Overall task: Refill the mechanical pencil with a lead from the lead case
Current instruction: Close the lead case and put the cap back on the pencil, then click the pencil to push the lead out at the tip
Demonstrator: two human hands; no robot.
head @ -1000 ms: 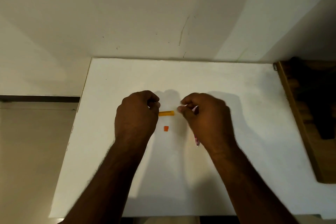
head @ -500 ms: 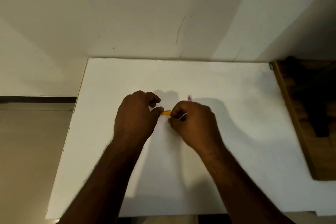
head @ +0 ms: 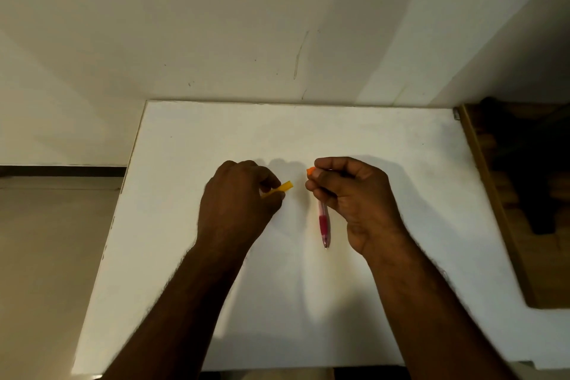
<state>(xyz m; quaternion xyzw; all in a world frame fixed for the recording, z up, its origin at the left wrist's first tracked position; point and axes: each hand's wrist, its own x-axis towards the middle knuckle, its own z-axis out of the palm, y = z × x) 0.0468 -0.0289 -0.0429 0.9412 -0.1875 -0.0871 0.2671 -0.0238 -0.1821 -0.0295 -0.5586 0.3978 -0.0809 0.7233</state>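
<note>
My left hand pinches a slim yellow lead case over the middle of the white table; its open end points right. My right hand holds the mechanical pencil, which hangs tip-down toward me, pink grip showing below the fist. The same hand pinches a small orange cap at its fingertips. A gap separates the case and the right hand. No lead is visible.
A wooden tray or box with dark contents lies along the table's right edge. A white wall rises behind the table. The floor drops off on the left.
The orange cap that lay on the table is now pinched in my right hand. My hands have drawn apart, and the pencil has swung so its tip points toward me.
</note>
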